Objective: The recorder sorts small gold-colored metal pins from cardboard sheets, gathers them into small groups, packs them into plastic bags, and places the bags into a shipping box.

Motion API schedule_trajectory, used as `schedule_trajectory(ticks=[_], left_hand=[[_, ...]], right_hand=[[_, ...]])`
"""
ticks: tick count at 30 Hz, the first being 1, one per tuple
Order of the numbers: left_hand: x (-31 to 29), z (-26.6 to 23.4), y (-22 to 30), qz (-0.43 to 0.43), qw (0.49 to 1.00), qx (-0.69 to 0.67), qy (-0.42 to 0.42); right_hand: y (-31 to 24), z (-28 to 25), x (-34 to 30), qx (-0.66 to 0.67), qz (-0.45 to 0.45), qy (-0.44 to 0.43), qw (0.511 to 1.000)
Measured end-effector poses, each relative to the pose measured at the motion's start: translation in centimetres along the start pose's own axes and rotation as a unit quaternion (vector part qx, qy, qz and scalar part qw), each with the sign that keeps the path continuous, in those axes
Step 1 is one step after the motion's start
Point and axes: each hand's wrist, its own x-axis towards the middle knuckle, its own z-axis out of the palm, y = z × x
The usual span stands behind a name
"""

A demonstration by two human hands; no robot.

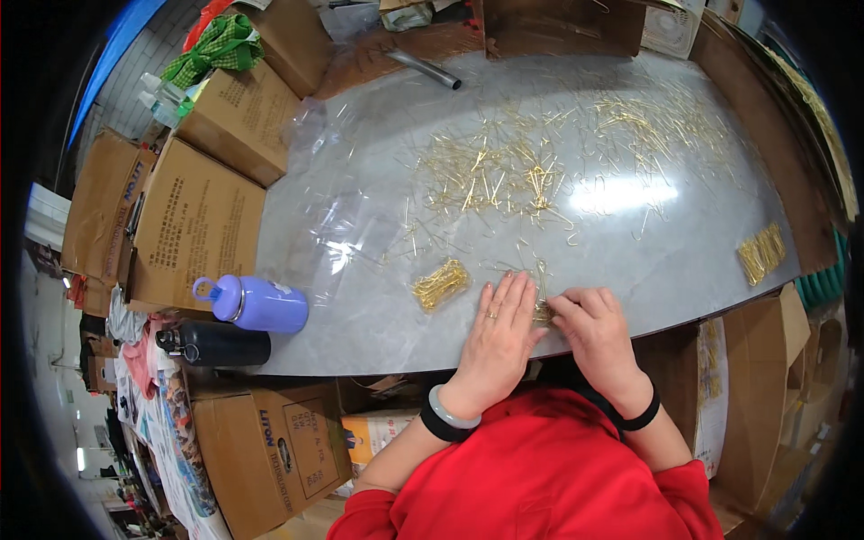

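Observation:
My left hand (500, 335) lies flat near the table's front edge, fingers stretched out and pointing away from me. Close to its right side, my right hand (592, 331) has its fingers curled together at a few gold wire hooks (542, 309), which show in the gap between the hands. What the right fingertips grip is hidden. Left of my left hand sits a clear bag packed with gold hooks (440, 284). Farther back, a loose heap of gold wire hooks (490, 171) spreads over the grey tabletop (360, 337).
Another bundle of gold hooks (761, 255) lies at the right edge. A purple bottle (261, 304) and a black bottle (220, 345) lie on their sides at the left. Clear plastic bags (337, 229) and a metal tube (423, 68) lie farther back. Cardboard boxes (193, 229) line the left.

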Motion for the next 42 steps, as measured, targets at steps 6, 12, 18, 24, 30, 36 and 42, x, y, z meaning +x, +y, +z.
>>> schedule_trajectory(ticks=[6, 12, 18, 24, 30, 36, 42], left_hand=[[0.5, 0.1, 1.4, -0.047, 0.996, -0.036, 0.072], [0.1, 0.4, 0.7, -0.013, 0.996, -0.002, 0.089], [-0.6, 0.9, 0.5, -0.034, 0.990, -0.075, 0.119], [-0.6, 0.3, -0.1, -0.025, 0.994, -0.046, 0.093], [0.0, 0.2, 0.1, -0.036, 0.998, 0.001, 0.052], [0.3, -0.3, 0.4, -0.011, 1.000, 0.019, 0.010], [-0.1, 0.3, 0.3, 0.011, 1.000, -0.004, 0.027]], right_hand=[[0.5, -0.8, 1.9, -0.012, 0.059, 0.004, 0.998], [-0.5, 0.0, 4.2, -0.070, 0.088, -0.052, 0.992], [0.5, 0.0, 3.7, -0.072, 0.011, -0.087, 0.994], [0.6, -2.2, 3.0, 0.016, -0.023, -0.115, 0.993], [-0.9, -3.1, 1.0, -0.035, -0.012, -0.113, 0.993], [1.8, -1.8, 0.7, -0.027, -0.061, -0.103, 0.992], [0.6, -1.0, 1.0, 0.082, 0.019, -0.027, 0.996]])
